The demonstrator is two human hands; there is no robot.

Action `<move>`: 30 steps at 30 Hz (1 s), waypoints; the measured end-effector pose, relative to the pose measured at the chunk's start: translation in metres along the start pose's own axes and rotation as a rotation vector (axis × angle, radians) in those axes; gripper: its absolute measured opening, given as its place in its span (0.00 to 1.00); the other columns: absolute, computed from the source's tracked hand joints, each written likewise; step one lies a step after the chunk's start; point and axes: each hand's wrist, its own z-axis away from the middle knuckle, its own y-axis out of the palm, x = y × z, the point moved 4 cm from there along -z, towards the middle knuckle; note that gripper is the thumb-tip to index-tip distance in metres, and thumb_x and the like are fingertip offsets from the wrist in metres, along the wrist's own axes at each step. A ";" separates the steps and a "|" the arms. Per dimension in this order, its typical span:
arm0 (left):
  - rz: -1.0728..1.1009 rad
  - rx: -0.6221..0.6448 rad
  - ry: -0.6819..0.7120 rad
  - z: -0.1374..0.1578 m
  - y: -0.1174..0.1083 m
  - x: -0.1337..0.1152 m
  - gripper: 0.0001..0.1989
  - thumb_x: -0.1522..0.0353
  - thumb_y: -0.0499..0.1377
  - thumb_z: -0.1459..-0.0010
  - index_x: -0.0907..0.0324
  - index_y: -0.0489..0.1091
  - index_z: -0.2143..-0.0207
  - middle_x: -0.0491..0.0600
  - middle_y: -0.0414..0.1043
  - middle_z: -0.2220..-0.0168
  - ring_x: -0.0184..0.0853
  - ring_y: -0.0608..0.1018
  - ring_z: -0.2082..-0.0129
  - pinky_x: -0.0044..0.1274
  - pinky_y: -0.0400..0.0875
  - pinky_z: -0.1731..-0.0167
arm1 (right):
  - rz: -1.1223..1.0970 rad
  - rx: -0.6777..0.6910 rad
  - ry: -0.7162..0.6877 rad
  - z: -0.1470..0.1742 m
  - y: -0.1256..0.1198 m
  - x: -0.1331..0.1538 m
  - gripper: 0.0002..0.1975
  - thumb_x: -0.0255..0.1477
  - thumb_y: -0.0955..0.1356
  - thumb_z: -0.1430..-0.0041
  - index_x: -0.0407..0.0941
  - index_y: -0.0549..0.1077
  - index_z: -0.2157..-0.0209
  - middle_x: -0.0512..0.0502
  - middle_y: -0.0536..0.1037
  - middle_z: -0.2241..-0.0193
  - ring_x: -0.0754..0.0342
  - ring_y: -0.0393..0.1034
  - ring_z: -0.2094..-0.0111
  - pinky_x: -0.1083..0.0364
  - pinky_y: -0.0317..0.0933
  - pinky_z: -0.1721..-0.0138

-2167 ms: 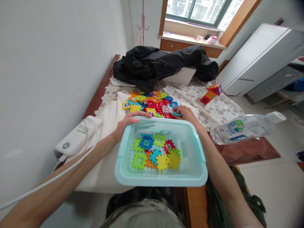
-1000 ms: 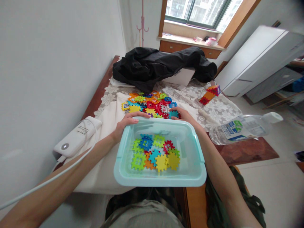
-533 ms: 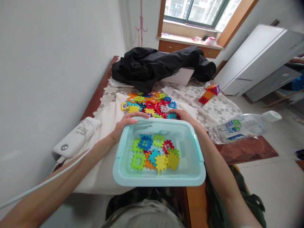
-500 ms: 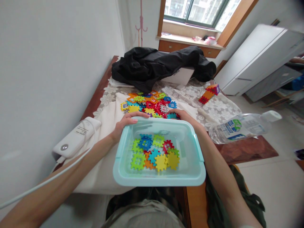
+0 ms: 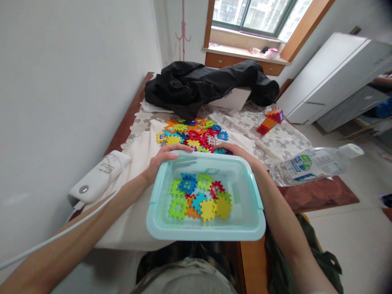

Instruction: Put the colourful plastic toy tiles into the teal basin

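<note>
A light teal plastic bin [image 5: 205, 234] is right in front of me at the near edge of the table. Inside it lie several gear-edged plastic building pieces in green, blue, red, orange and yellow. My left hand [image 5: 163, 157] grips the far left corner of the bin, thumb over the rim. At the far right corner, my right hand [image 5: 237, 152] curls round the outside of the bin, its fingertips partly hidden behind the rim. Just beyond the bin, a pile of similar building pieces [image 5: 196, 134] is spread on a white cloth [image 5: 143, 147].
To the left lies a white power bank [image 5: 99, 177] with a cable. On the right are a clear plastic bottle [image 5: 315, 165] on its side and a small built block shape [image 5: 269, 121]. Black fabric [image 5: 196, 83] covers the table's far end.
</note>
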 end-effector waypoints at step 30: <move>-0.015 -0.014 0.008 -0.002 -0.006 0.003 0.19 0.65 0.67 0.50 0.60 0.86 0.56 0.52 0.85 0.60 0.39 0.84 0.64 0.25 0.79 0.64 | 0.043 -0.349 -0.025 -0.011 -0.011 0.005 0.10 0.35 0.73 0.39 0.47 0.82 0.58 0.45 0.82 0.62 0.48 0.74 0.62 0.49 0.68 0.56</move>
